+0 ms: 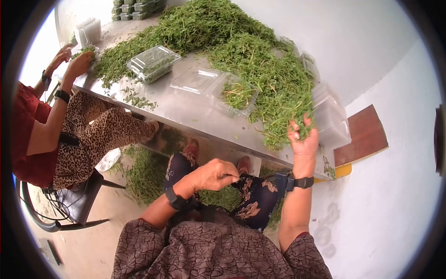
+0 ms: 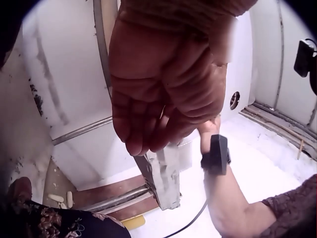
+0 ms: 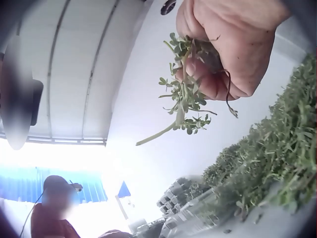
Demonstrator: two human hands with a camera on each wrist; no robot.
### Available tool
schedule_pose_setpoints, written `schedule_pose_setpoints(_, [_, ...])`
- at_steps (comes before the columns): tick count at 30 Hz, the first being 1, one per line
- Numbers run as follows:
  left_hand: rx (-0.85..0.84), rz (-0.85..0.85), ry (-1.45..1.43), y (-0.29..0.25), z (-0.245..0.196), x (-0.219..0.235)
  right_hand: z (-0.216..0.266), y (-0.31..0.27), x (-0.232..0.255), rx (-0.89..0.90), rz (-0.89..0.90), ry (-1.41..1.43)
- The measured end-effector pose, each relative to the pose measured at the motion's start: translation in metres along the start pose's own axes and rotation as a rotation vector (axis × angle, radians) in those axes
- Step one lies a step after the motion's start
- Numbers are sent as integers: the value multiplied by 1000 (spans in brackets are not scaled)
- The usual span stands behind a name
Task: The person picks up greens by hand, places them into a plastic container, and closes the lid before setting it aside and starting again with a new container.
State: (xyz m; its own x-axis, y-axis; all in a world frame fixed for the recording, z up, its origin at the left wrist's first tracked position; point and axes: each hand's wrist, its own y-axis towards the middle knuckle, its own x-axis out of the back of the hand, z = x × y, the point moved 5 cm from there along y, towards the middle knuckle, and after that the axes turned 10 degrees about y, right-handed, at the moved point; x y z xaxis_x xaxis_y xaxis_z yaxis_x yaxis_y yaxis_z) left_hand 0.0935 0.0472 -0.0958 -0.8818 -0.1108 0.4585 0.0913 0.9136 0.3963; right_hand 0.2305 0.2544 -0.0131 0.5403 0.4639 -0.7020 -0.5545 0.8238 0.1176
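My right hand (image 1: 304, 139) grips a small bunch of leafy green sprigs (image 3: 183, 94) at the right end of the big heap of greens (image 1: 251, 65). The right wrist view shows the fingers curled round the stems, with leaves and one long pale stem hanging out. My left hand (image 1: 216, 174) hangs above my lap, its fingers loosely bent and nothing in them in the left wrist view. On the table before me lies an opened clear plastic clamshell box (image 1: 195, 79); some sprigs (image 1: 237, 95) sit in its right half.
A closed, filled clamshell (image 1: 153, 63) stands left of the opened one. Stacked clear boxes (image 1: 331, 116) are at the table's right end, by a brown board (image 1: 362, 135). Another person (image 1: 37, 135) sits at left, handling greens. More greens (image 1: 146, 176) lie on the floor.
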Motion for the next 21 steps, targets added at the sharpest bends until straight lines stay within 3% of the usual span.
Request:
schedule_pose_setpoints(2, [42, 156, 48, 3, 10, -14, 9, 3, -33, -41, 0, 38])
schedule_pose_setpoints(8, [83, 207, -13, 15, 42, -24, 22, 26, -97, 16, 135, -131])
schedule_pose_setpoints(10, [93, 305, -18, 20, 48, -33, 20, 33, -104, 58, 109, -190])
schedule_pose_setpoints(16, [111, 473, -54, 29, 78, -57, 1, 54, -126, 173, 422, -630])
schedule_pose_setpoints(18, [135, 448, -130, 27, 98, -67, -4, 57, -126, 92, 426, -722])
schedule_pose_setpoints(20, [161, 426, -207, 25, 117, -76, -11, 58, -132, 183, 522, -1105])
schedule_pose_setpoints(21, [228, 482, -142, 23, 124, -80, -15, 57, -139, 175, 523, -1152])
